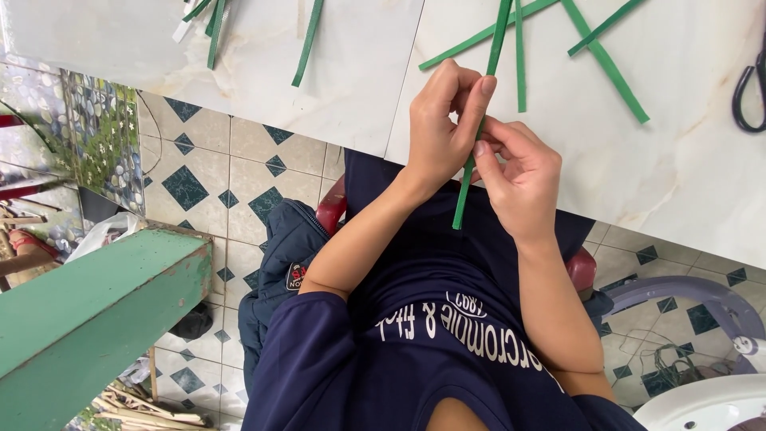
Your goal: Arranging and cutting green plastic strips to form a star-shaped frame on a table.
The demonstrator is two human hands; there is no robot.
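Pinching one long green strip between both hands over the edge of a white marble table.

The left hand clamps the strip near its upper part with thumb and fingers, probably to steady it, while the right hand nips it just below, as if working along it; its lower end hangs free over the dark blue shirt. More green strips lie loose on the table beyond, with black scissors at the far right; nothing blocks the hands.
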